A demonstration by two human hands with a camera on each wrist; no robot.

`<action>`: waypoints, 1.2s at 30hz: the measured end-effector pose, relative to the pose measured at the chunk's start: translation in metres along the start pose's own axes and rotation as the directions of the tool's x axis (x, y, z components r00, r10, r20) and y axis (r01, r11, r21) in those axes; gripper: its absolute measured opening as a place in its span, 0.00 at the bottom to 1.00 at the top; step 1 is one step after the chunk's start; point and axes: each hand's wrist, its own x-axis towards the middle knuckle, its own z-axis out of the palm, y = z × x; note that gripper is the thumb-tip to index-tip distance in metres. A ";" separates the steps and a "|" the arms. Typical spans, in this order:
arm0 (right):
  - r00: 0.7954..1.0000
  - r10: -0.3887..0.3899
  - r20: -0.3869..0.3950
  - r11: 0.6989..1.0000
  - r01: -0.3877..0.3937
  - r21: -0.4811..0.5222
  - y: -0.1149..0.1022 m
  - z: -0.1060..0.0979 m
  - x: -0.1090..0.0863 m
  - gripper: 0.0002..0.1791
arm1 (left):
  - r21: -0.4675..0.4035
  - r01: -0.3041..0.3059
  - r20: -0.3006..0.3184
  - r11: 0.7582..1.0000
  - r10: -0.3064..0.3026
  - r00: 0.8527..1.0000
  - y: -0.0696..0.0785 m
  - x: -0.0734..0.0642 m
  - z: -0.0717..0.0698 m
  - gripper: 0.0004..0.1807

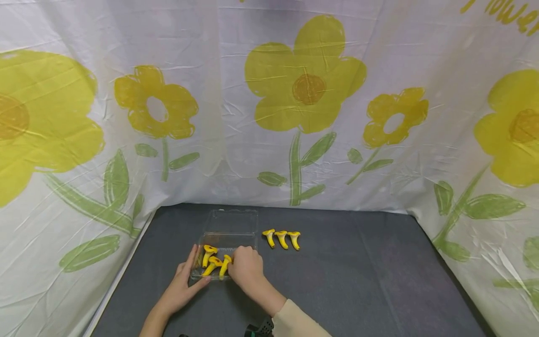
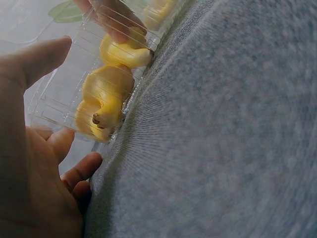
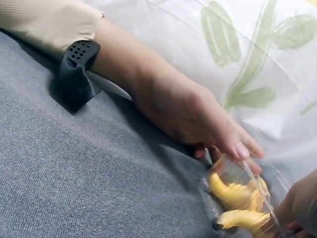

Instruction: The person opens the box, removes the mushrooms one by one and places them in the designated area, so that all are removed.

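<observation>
A clear plastic clamshell box (image 1: 219,241) stands with its lid raised at the back. Inside it are three yellow mushrooms with flared caps; one mushroom (image 1: 209,255) is by the left wall, another mushroom (image 1: 213,265) lies in front of it. My right hand (image 1: 248,267) reaches into the box and pinches the third mushroom (image 1: 225,267) near the front wall. Around the front left corner, my left hand (image 1: 181,288) rests against the box, thumb at the front and straight fingers along the left side. Through the clear wall, a right fingertip (image 2: 119,29) shows at a mushroom (image 2: 124,52).
Three more yellow mushrooms (image 1: 281,239) lie in a row on the dark grey tabletop (image 1: 345,276), right of the box. A white curtain (image 1: 227,117) printed with yellow flowers surrounds the table. A black wrist strap (image 1: 263,327) shows at the bottom edge.
</observation>
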 end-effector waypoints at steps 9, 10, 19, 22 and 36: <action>0.999 -0.039 -0.020 0.994 0.040 0.097 0.006 -0.007 -0.002 0.32 | 0.005 0.008 0.004 1.000 -0.008 1.000 -0.001 0.001 0.001 0.58; 0.999 -0.048 -0.023 0.993 0.050 0.111 0.007 -0.007 -0.002 0.31 | 0.004 0.004 0.001 1.000 -0.004 1.000 -0.001 0.001 0.001 0.58; 0.991 -0.114 -0.075 0.949 0.131 0.285 0.020 -0.013 -0.003 0.06 | -0.010 0.015 0.009 1.000 -0.015 1.000 0.000 0.002 0.001 0.58; 0.987 -0.131 -0.093 0.934 0.154 0.321 0.025 -0.013 -0.003 0.07 | -0.003 0.027 0.014 1.000 -0.027 1.000 0.000 0.001 0.001 0.58; 0.977 -0.177 -0.119 0.866 0.212 0.452 0.047 -0.010 -0.010 0.07 | 0.015 0.068 0.037 0.998 -0.069 0.997 -0.002 0.001 0.001 0.59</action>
